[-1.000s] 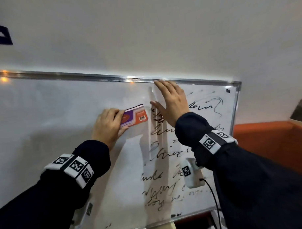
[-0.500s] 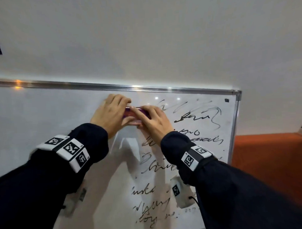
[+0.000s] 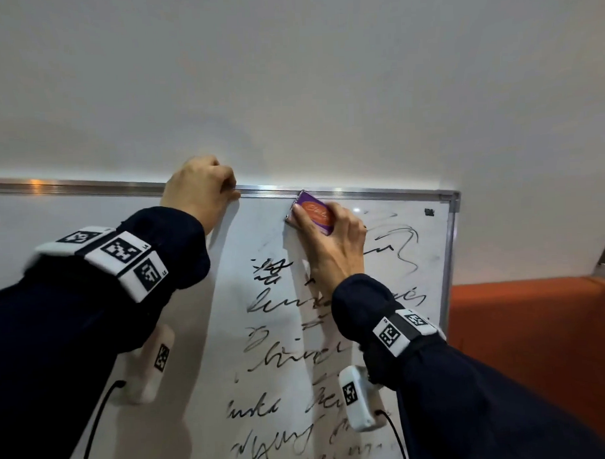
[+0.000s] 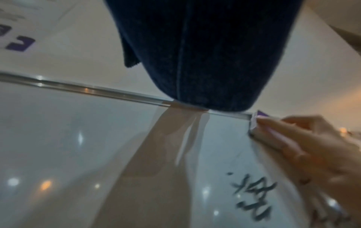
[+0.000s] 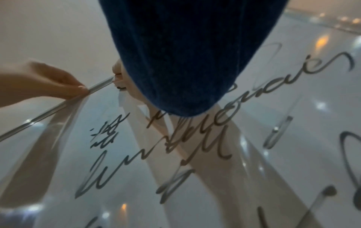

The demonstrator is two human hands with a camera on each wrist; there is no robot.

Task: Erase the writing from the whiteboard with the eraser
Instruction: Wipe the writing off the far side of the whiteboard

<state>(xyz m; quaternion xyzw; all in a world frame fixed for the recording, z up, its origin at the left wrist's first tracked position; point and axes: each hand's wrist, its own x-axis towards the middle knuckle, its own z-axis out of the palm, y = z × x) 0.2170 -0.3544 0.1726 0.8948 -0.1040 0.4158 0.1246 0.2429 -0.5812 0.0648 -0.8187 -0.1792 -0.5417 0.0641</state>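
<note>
A big white wall [image 3: 289,75] rises above and behind. On the right, low down, sits a wide orange panel [image 3: 538,341]. A dark purple shape [image 4: 19,44] is stuck on the wall far to the left; it is too blurry to read.

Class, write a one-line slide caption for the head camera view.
Right hand presses the eraser to the whiteboard while the left hand grips its top frame.

Office or meeting room — wall-mounted whiteboard [image 3: 73,271] with aluminium frame, black handwriting [image 3: 279,305] across it, plain white wall [image 3: 289,75], orange upholstered seating [image 3: 538,341] beside
</note>
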